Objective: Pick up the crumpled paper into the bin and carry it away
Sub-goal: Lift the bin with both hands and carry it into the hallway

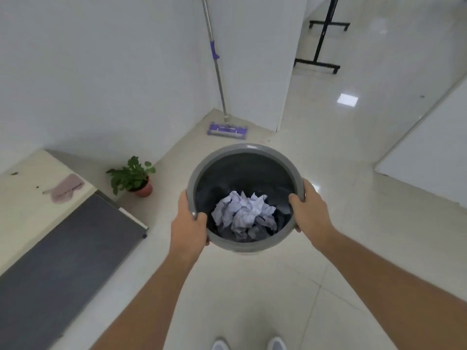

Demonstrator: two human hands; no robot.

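Fingers [294, 198] of both hands clamp the grey bin [242, 147] by its rim at frame centre; crumpled paper [243, 210] lies inside; carrying well probably means keeping it level, left hand [188, 223] and right hand [309, 210] gripping evenly.

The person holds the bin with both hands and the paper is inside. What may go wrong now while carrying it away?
1. The left hand and right hand grip only the rim of the bin, so it might slip or tilt.
2. If it tilts, the loose crumpled paper may fall out.
3. The potted plant and mop stand on the floor ahead and could be bumped.
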